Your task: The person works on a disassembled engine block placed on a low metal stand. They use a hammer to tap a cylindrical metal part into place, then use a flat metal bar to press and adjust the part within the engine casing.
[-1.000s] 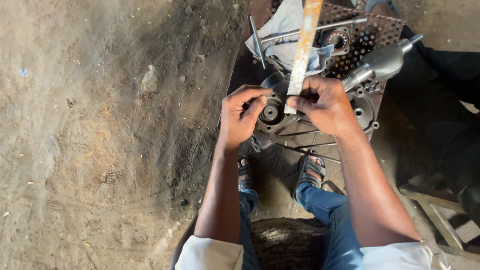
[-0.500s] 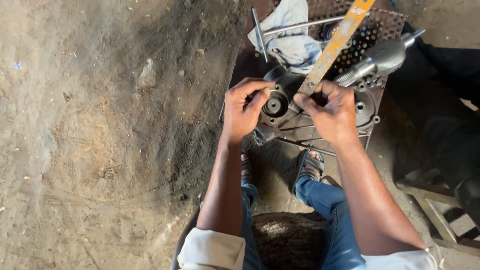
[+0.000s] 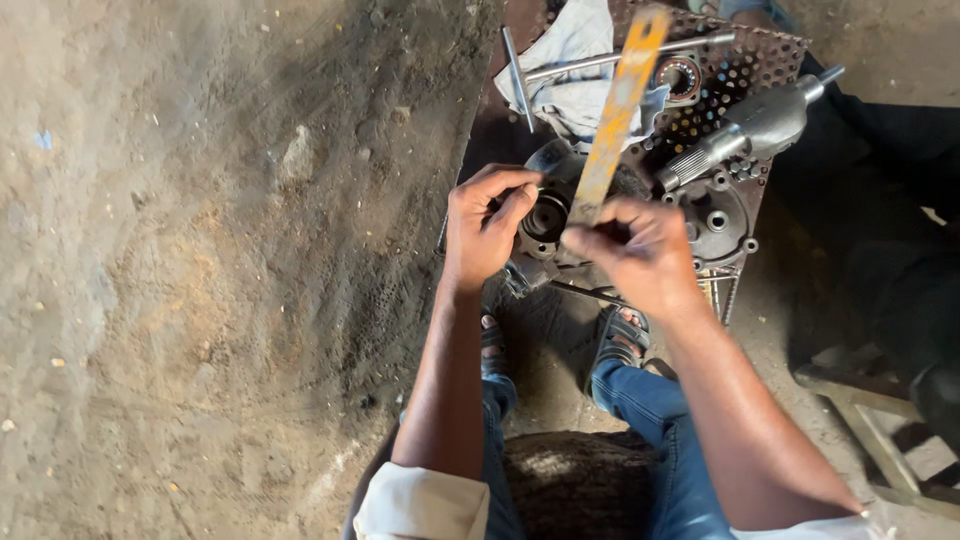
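Doing it well: I think the flat bar (image 3: 618, 110) should hit straight down, with fingers kept off the spot it lands on.
Right hand (image 3: 640, 255): closed tight on the low end of the bar. The bar is blurry and points up and away.
Left hand (image 3: 488, 230): curled part way, fingertips on the rim of the round metal part (image 3: 548, 212), holding it steady.
Round part: between both hands, at the near edge of the dark tray (image 3: 745, 70).
Nearby: a rag (image 3: 575, 60), a grey shaft (image 3: 745, 130), and a ring bearing (image 3: 682, 75) lie on the tray.
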